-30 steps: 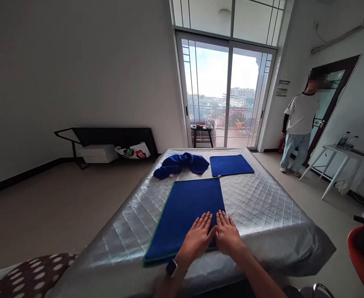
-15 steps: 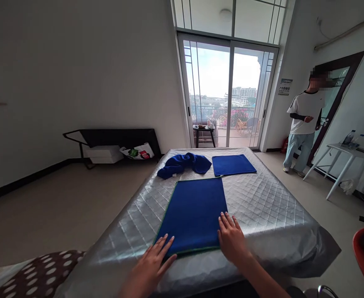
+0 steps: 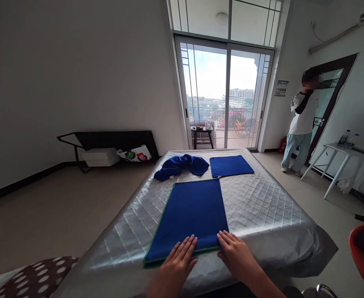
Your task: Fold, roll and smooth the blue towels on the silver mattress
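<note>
A blue cloth with a green edge (image 3: 189, 215) lies flat on the silver quilted cover (image 3: 262, 207). Flat on its near edge, right of the middle, rests my left hand (image 3: 178, 263), fingers stretched out. My right hand (image 3: 236, 254) lies on the cloth's near right corner, fingers extended and nothing held. Behind the cloth, a crumpled blue cloth (image 3: 182, 164) is at the far left and a smaller flat blue cloth (image 3: 232, 165) at the far right.
A person (image 3: 302, 111) stands near the door at the right, beside a white table (image 3: 346, 150) with bottles. A red chair (image 3: 363, 256) is at the right edge. Brown dotted fabric (image 3: 42, 275) lies at lower left.
My left hand has moved right along the near edge. My right hand has come down toward the near corner. The person by the door has raised an arm toward the head.
</note>
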`<state>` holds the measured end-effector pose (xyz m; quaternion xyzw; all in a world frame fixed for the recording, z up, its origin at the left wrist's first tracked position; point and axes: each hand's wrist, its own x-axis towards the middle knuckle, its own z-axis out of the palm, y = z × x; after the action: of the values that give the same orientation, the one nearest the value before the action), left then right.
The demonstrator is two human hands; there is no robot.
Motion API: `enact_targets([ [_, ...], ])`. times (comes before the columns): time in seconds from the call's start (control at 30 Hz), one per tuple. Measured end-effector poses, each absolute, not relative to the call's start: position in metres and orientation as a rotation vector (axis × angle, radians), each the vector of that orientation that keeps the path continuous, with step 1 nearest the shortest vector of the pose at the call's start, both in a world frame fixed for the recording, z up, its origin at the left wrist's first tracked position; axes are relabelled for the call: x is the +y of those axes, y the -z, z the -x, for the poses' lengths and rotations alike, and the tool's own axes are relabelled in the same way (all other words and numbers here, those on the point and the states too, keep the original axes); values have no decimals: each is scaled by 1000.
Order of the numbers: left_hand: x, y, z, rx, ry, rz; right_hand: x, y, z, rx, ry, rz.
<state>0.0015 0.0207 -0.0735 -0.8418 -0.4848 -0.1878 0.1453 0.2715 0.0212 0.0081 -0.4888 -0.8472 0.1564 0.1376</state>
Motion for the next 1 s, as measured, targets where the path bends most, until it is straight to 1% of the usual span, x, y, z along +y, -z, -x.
enact_targets([
  [0.13, 21, 68, 56, -1607, 508, 2453, 23, -11, -278, -2435, -388, 1380],
  [0.3, 15, 39, 97, -1752, 476, 2629, 21, -14, -284, -2452, -268, 1302],
  [0.4, 13, 22, 101, -1825, 488, 2685, 23, -17, -287, -2491, -201, 1273],
  [0.5, 11, 12, 101, -1854, 581, 2698, 27, -22, -292, -2527, -130, 1303],
  [0.6, 8, 4, 101, -1823, 687, 2700, 29, -27, -296, -2542, -51, 1292],
  [0.7, 5, 0, 103, -1772, 714, 2736, 29, -31, -298, -2538, 1, 1241],
  [0.8, 4, -2, 105, -1778, 712, 2747, 27, -34, -298, -2548, 8, 1218],
  [1.0, -1, -11, 96, -1968, 618, 2619, 28, -39, -302, -2571, -75, 1184],
])
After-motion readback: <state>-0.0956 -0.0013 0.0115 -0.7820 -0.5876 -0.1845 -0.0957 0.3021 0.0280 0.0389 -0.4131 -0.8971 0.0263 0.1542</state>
